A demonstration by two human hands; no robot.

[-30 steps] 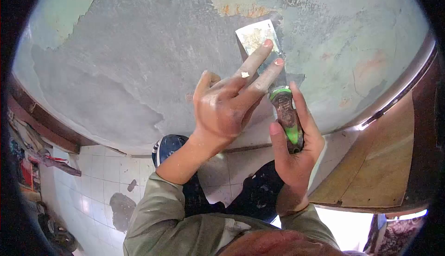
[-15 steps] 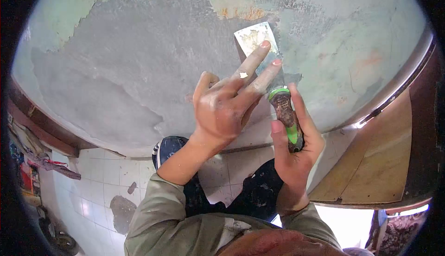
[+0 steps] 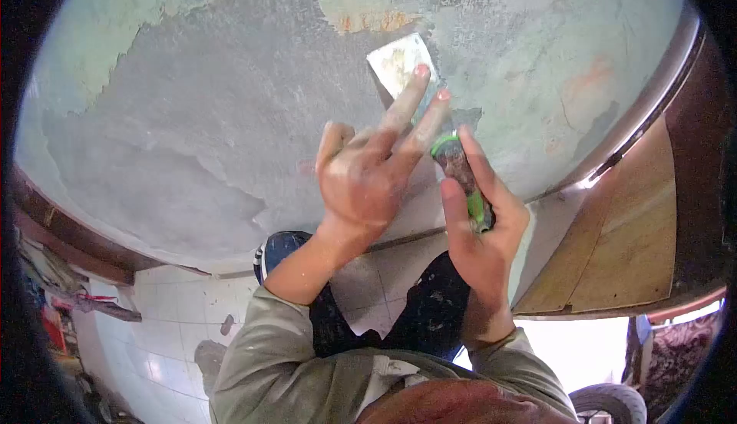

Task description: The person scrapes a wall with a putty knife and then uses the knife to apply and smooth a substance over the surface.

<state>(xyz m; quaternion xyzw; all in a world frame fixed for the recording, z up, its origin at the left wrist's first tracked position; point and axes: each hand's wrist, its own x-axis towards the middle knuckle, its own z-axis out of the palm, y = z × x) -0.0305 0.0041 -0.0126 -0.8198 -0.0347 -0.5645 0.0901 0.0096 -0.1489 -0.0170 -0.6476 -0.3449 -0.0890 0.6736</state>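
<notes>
A scraper with a pale, stained metal blade (image 3: 397,61) and a dark handle with green trim (image 3: 459,164) lies against the wall, whose green paint borders a large grey patch (image 3: 223,94). Around the handle is my right hand (image 3: 487,224), with the thumb on its near side and the index finger stretched along the far side. My left hand (image 3: 365,170) presses two outstretched fingertips on the blade; its other fingers are apart. The blade's lower part is partly hidden by these fingers.
Below the wall is a white tiled floor (image 3: 176,301). A brown wooden panel (image 3: 614,247) stands at the right, with a tyre (image 3: 610,405) at the lower right. Cloths and other items (image 3: 57,286) are at the far left. My shoe (image 3: 282,246) is under my left forearm.
The scraper and both hands appear slightly further left and up in view, as does the wall's right edge. The hold on the scraper looks the same. A tyre has come into view.
</notes>
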